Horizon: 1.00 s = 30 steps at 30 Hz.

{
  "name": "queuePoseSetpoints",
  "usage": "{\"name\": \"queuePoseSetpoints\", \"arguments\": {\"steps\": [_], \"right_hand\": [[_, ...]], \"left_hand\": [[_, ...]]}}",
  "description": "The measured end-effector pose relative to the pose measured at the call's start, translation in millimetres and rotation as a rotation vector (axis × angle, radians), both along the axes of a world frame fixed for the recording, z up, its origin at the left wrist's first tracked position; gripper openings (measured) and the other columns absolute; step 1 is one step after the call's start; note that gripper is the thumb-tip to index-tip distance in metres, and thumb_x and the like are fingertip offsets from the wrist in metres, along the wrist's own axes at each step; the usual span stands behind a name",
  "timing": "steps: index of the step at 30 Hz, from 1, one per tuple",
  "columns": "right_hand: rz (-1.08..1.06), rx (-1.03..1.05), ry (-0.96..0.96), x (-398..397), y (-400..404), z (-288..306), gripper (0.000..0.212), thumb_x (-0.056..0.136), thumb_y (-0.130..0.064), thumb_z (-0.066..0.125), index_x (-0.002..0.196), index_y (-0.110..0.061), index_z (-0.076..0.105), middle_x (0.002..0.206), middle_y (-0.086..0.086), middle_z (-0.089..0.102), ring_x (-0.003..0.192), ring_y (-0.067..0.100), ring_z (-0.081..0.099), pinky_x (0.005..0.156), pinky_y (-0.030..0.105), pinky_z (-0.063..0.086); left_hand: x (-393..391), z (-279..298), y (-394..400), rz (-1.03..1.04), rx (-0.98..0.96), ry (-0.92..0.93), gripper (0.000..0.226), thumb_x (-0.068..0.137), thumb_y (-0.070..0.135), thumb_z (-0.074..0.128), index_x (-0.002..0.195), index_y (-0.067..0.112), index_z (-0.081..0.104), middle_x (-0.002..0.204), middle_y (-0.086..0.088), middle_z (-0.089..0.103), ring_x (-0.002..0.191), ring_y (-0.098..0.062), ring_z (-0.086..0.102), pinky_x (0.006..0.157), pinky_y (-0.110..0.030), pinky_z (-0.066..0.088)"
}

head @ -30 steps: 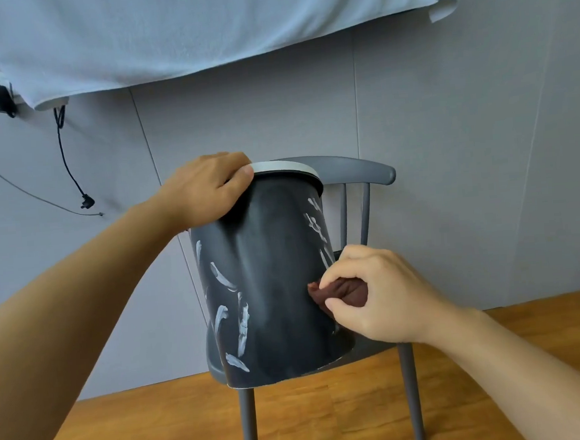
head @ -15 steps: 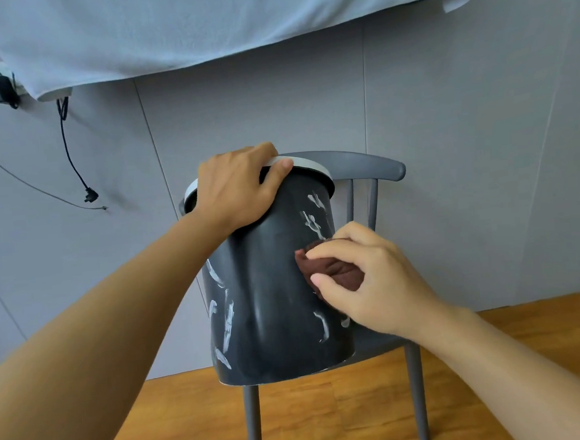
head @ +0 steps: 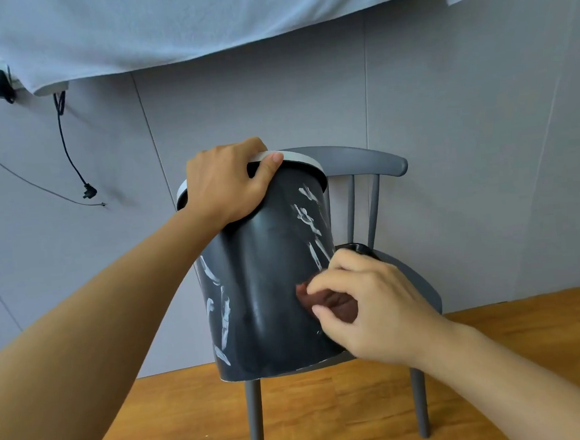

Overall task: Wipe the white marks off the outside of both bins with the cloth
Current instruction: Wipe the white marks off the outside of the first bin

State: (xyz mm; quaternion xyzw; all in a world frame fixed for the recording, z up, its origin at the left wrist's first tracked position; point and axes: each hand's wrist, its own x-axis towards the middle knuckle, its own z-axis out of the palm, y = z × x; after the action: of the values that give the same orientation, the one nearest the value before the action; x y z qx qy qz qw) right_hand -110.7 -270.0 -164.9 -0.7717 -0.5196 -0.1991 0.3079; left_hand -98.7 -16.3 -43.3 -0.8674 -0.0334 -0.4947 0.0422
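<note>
The dark bin (head: 266, 290) is being held tilted on the seat of a grey chair (head: 374, 165), its white rim at twelve o'clock and its base at six. White marks (head: 311, 225) are still showing at about one o'clock on its wall, and a second cluster (head: 221, 314) at about eight o'clock. A brown cloth (head: 328, 301) is being pressed against the wall at about four o'clock, lower than half a second ago, when it was being rubbed just under the upper streaks; the short mark seen below it then is no longer showing, though it may only be covered by the hand. The bin has also been turned slightly, so the left cluster is being brought round. By this judgement much wiping is remaining, and only one bin is in view.

The right hand (head: 373, 303) is being kept curled round the bunched cloth, wrist low, forearm coming in from five o'clock. The left hand (head: 226, 186) is gripping the rim, thumb hooked over its edge, arm reaching in from eight o'clock.
</note>
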Motion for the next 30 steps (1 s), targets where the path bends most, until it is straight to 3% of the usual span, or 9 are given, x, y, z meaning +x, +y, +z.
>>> {"name": "queuePoseSetpoints", "arguments": {"steps": [3, 7, 9, 14, 19, 24, 28, 30], "right_hand": [[0.108, -0.217, 0.063, -4, -9, -5, 0.020, 0.084, -0.050, 0.065, 0.098, -0.038, 0.072, 0.091, -0.020, 0.057, 0.083, 0.004, 0.060, 0.070, 0.023, 0.053], [0.001, 0.072, 0.167, 5, -8, 1, 0.016, 0.090, -0.040, 0.074, 0.106, -0.038, 0.076, 0.098, -0.020, 0.060, 0.091, 0.004, 0.062, 0.074, 0.019, 0.055], [-0.009, 0.107, 0.150, 5, -7, -3, 0.019, 0.091, -0.035, 0.076, 0.110, -0.035, 0.075, 0.101, -0.019, 0.059, 0.092, 0.005, 0.062, 0.075, 0.019, 0.055], [0.100, -0.289, 0.096, -10, -22, -14, 0.019, 0.085, -0.049, 0.067, 0.100, -0.040, 0.073, 0.094, -0.020, 0.056, 0.086, 0.004, 0.060, 0.070, 0.025, 0.055], [-0.015, 0.055, 0.066, -5, -14, -7, 0.016, 0.090, -0.035, 0.075, 0.105, -0.030, 0.076, 0.096, -0.016, 0.058, 0.087, 0.008, 0.061, 0.073, 0.023, 0.054], [0.053, -0.239, 0.098, -13, -22, -17, 0.018, 0.083, -0.050, 0.066, 0.095, -0.038, 0.073, 0.090, -0.020, 0.056, 0.082, 0.002, 0.060, 0.066, 0.019, 0.051], [0.042, 0.043, 0.161, -9, -14, -6, 0.010, 0.087, -0.035, 0.075, 0.096, -0.033, 0.077, 0.091, -0.016, 0.059, 0.084, 0.008, 0.063, 0.069, 0.027, 0.056], [0.063, 0.076, 0.133, -11, -10, -6, 0.011, 0.089, -0.032, 0.077, 0.100, -0.031, 0.077, 0.094, -0.017, 0.058, 0.086, 0.008, 0.062, 0.072, 0.028, 0.056]], "left_hand": [[-3, -1, 0, -0.005, 0.006, -0.016, 0.047, 0.095, 0.065, 0.036, 0.094, 0.026, 0.062, 0.062, 0.008, 0.052, 0.067, -0.030, 0.055, 0.060, -0.033, 0.033], [-7, 0, -1, 0.018, 0.018, -0.019, 0.048, 0.094, 0.066, 0.034, 0.095, 0.027, 0.062, 0.064, 0.005, 0.057, 0.066, -0.031, 0.052, 0.060, -0.035, 0.036], [-9, 0, -1, 0.016, 0.014, -0.024, 0.048, 0.094, 0.065, 0.035, 0.094, 0.026, 0.062, 0.064, 0.004, 0.056, 0.065, -0.030, 0.050, 0.060, -0.034, 0.035], [-13, 1, -2, 0.021, 0.020, -0.016, 0.047, 0.095, 0.064, 0.037, 0.094, 0.025, 0.062, 0.058, 0.007, 0.047, 0.062, -0.027, 0.046, 0.059, -0.033, 0.030], [-12, 0, -1, 0.016, 0.038, -0.022, 0.048, 0.094, 0.066, 0.034, 0.094, 0.026, 0.062, 0.062, 0.005, 0.056, 0.063, -0.028, 0.048, 0.059, -0.033, 0.033], [-15, 0, 2, 0.018, 0.044, -0.034, 0.050, 0.094, 0.066, 0.034, 0.093, 0.025, 0.062, 0.060, 0.004, 0.054, 0.062, -0.030, 0.049, 0.058, -0.033, 0.029], [-12, 1, -1, 0.031, 0.060, -0.022, 0.048, 0.094, 0.065, 0.034, 0.094, 0.026, 0.062, 0.062, 0.003, 0.057, 0.064, -0.030, 0.049, 0.059, -0.033, 0.030], [-13, 1, -4, 0.024, 0.067, -0.023, 0.047, 0.095, 0.064, 0.035, 0.094, 0.026, 0.062, 0.064, 0.003, 0.059, 0.065, -0.030, 0.051, 0.060, -0.033, 0.031]]}}
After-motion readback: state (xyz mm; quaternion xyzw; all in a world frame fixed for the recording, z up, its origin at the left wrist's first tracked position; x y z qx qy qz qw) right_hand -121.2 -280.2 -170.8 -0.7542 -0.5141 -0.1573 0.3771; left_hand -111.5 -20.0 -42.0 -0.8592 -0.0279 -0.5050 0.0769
